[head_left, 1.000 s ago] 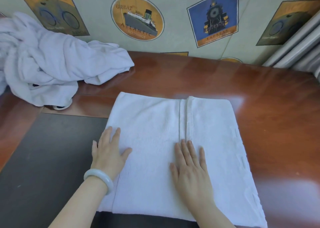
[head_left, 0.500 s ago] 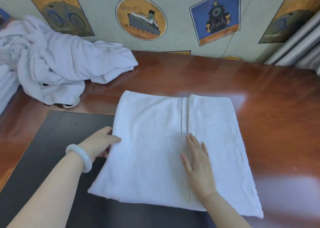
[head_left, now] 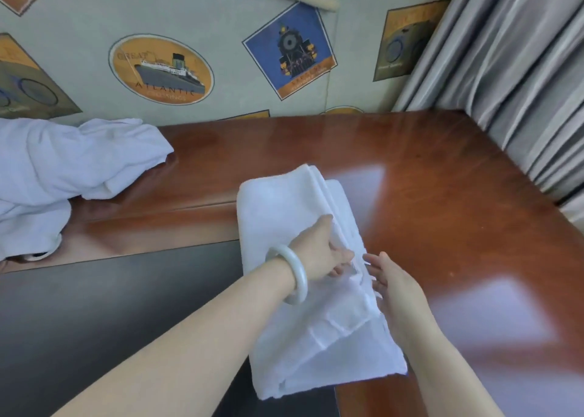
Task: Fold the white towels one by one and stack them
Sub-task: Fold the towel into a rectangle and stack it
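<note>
A white towel [head_left: 284, 214], folded into a long narrow bundle, lies on the wooden table [head_left: 442, 195] in the middle of the view. My left hand [head_left: 319, 252], with a pale bangle on the wrist, grips the towel's folded-over layer near its right edge, thumb on top and fingers tucked under. My right hand [head_left: 392, 287] lies at the towel's right edge with straight fingers touching the cloth. At the far left sits a heap of crumpled white towels [head_left: 63, 166].
A dark inset panel [head_left: 110, 306] covers the table's near left part. The patterned wall [head_left: 221, 37] stands right behind the table, and grey curtains [head_left: 521, 84] hang at the right. A white-rimmed object [head_left: 41, 253] peeks from under the heap.
My left hand has carried the towel's left half over to the right, so the towel is now half as wide. My right hand has slid to the right edge. The view has turned right.
</note>
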Action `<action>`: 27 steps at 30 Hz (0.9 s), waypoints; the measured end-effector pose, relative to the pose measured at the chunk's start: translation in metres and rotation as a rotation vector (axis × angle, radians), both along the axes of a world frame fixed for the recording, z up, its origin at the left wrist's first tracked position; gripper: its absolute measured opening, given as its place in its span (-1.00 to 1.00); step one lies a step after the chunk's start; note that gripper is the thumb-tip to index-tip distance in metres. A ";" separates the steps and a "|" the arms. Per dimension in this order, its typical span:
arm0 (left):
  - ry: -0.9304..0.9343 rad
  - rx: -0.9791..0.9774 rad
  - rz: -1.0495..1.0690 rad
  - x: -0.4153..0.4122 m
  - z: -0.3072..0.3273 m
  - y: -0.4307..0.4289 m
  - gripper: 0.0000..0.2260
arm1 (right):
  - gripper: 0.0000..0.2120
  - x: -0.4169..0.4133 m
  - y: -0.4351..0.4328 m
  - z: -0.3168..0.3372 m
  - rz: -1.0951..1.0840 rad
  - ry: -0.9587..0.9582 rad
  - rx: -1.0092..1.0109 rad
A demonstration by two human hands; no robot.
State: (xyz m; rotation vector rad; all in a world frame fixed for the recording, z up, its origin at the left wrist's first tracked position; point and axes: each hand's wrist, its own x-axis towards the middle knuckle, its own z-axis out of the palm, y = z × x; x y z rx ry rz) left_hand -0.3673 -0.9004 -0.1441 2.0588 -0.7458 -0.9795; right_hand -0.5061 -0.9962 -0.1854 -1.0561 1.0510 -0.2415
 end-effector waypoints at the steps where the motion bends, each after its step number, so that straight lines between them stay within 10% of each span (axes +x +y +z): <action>1: -0.067 0.063 -0.104 -0.002 -0.008 -0.008 -0.48 | -0.70 -0.006 -0.007 -0.002 -0.003 0.041 0.010; 7: -0.884 0.371 -0.841 0.028 -0.023 -0.038 -0.18 | -0.62 -0.009 -0.007 -0.004 0.338 0.259 -0.319; 11: -1.066 0.480 -1.182 0.035 -0.030 -0.062 -0.17 | -0.37 -0.005 0.022 -0.014 0.634 0.704 -0.841; 19: -0.910 0.661 -0.795 0.038 -0.026 -0.009 -0.40 | -0.36 -0.001 -0.018 -0.020 0.876 0.347 -0.773; 24: -0.697 0.886 -0.547 0.029 -0.025 0.092 -0.40 | -0.46 0.033 -0.015 -0.017 1.031 0.329 -1.081; 27: -0.587 0.695 -0.256 0.014 -0.035 0.161 -0.34 | -0.59 0.038 -0.006 -0.014 0.959 0.239 -1.196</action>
